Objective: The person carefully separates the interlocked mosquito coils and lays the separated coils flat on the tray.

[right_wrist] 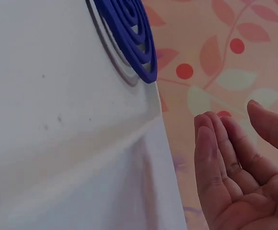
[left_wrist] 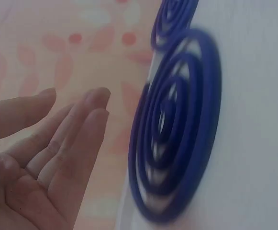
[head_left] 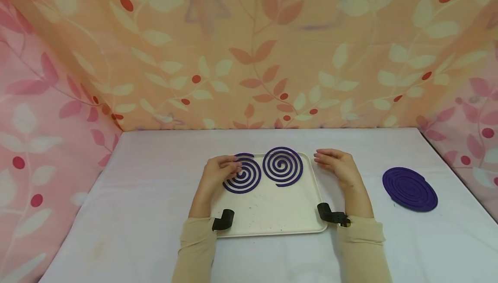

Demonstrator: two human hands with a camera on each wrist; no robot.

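Note:
Two purple mosquito coils lie at the far side of a cream tray. The left coil [head_left: 260, 175] is partly covered in the head view by my left hand [head_left: 218, 173], which hovers over its left side with fingers loosely bent. In the left wrist view that hand [left_wrist: 48, 148] holds nothing, apart from the coil [left_wrist: 210, 105]. Beyond the tray's right edge, my right hand [head_left: 340, 168] is raised with its fingers extended toward the right coil [head_left: 301, 167]. A gap separates them, and the right wrist view shows the palm [right_wrist: 253, 196] bare.
The cream tray [head_left: 280, 214] sits on a white-covered table [head_left: 148, 196]. To the right, a tightly wound purple coil disc [head_left: 410, 189] lies on the cloth. Leaf-patterned fabric [head_left: 253, 58] walls in the back and sides. Black mounts [head_left: 224, 220] sit at both wrists.

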